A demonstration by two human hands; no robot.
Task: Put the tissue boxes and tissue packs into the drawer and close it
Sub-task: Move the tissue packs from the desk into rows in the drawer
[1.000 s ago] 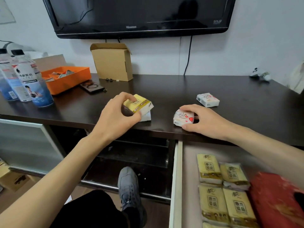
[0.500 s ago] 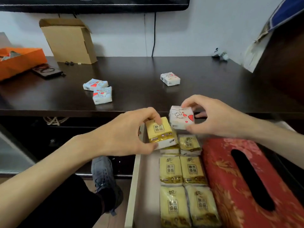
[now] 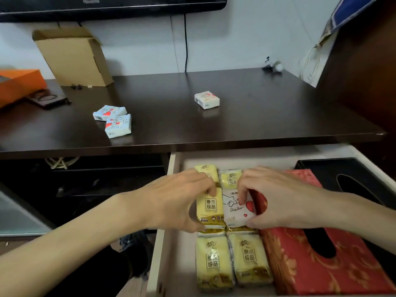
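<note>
The white drawer [image 3: 171, 211] stands pulled out under the dark tabletop [image 3: 257, 116]. My left hand [image 3: 173, 200] grips a yellow tissue pack [image 3: 210, 207] and my right hand [image 3: 276, 200] grips a white heart-print pack [image 3: 235, 209]. Both packs lie side by side on top of the yellow packs [image 3: 231, 260] lined up in the drawer. A red tissue box [image 3: 310, 269] and a black tissue box [image 3: 351, 179] sit to the right inside it. On the tabletop lie two pale blue packs [image 3: 113, 122] and one white pack [image 3: 206, 100].
A cardboard box [image 3: 72, 56], an orange tray [image 3: 17, 84] and a dark phone-like object [image 3: 48, 98] stand at the back left of the tabletop. A TV hangs on the wall above. My shoe [image 3: 132, 245] is on the floor left of the drawer.
Both hands have carried their packs from the tabletop edge down into the drawer and now hold them low on the stacked yellow packs. The view has tilted down toward the drawer.
</note>
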